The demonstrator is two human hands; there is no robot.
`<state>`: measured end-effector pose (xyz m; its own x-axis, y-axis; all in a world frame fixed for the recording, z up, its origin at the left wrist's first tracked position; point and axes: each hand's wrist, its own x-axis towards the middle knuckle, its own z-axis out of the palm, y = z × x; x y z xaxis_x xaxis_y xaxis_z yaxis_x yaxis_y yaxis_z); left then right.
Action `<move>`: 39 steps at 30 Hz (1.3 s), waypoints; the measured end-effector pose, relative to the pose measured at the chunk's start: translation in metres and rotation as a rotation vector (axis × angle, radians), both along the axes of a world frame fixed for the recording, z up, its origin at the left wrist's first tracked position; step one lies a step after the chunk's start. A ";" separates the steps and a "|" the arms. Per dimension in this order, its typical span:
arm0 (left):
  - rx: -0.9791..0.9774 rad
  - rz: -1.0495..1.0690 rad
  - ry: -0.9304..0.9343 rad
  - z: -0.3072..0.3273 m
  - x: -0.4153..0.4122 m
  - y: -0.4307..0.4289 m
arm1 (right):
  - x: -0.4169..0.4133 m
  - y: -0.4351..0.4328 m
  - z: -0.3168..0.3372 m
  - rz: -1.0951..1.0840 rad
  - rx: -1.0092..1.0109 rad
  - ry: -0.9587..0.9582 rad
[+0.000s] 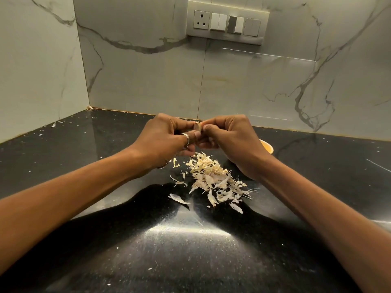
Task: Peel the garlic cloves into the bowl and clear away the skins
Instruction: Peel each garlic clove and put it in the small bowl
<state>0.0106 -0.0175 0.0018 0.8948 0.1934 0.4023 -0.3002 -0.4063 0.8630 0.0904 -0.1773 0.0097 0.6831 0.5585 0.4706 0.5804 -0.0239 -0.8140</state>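
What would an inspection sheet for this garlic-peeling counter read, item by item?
Surface: black speckled countertop, glossy, dusted with pale flecks.
Job's things: garlic clove held up between both hands; pile of skins on the counter below them; bowl mostly hidden behind the right wrist, contents not visible.
Clutter: stray skin scraps near the back left corner.
Hands: left hand, wearing a ring, and right hand both pinch the clove.
Cables: nothing seen.
Surroundings: marble-patterned wall with a switch panel; its socket has nothing plugged in.
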 end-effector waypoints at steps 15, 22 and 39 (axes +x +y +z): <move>0.265 0.139 -0.077 -0.001 0.001 0.002 | 0.004 0.000 0.001 -0.139 -0.023 -0.228; 0.224 0.115 -0.084 -0.001 0.001 0.003 | 0.003 -0.002 0.001 -0.056 -0.013 -0.164; 0.379 0.153 -0.223 -0.001 0.000 0.000 | 0.002 0.003 -0.004 -0.232 -0.113 -0.425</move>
<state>0.0108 -0.0177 0.0011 0.7509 0.1182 0.6497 -0.3740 -0.7347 0.5660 0.0919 -0.1746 0.0062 0.5563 0.4781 0.6797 0.8292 -0.2661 -0.4915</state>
